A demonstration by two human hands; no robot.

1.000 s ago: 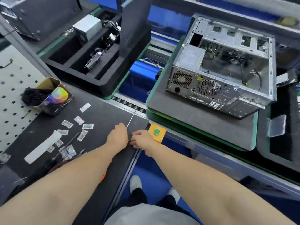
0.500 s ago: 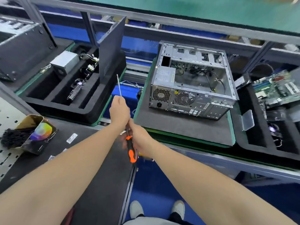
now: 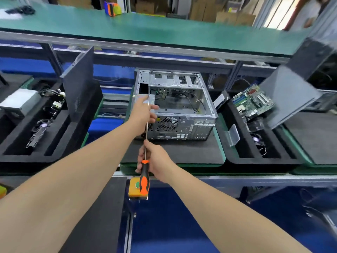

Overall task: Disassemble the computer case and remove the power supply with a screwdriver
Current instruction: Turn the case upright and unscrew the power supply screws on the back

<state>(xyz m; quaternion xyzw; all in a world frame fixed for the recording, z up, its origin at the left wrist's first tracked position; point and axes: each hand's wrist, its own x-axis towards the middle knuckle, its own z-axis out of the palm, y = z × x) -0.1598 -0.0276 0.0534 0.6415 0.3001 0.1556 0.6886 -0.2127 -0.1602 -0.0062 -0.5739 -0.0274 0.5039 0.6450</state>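
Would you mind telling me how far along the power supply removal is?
Done: the grey metal computer case lies open, its side panel off. In hand: the right grip holds the orange-and-black screwdriver by its handle while the left grip holds its shaft, the tip over the case's near-left corner. Left: the silver power supply box sits in that corner, not yet out; whether its screws are out cannot be seen.

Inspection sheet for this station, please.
Surface: dark mat under the case, on a green tray.
Job's things: computer case side open, rear facing the person; screwdriver shaft pointing toward it.
Clutter: motherboard in the right foam tray, clear plastic lid at its rim.
Grippers: right hand grips the screwdriver where shaft meets handle; left hand at the shaft, grip unclear.
Cables: black wires loose inside the case.
Surroundings: green bench behind, cardboard boxes beyond.
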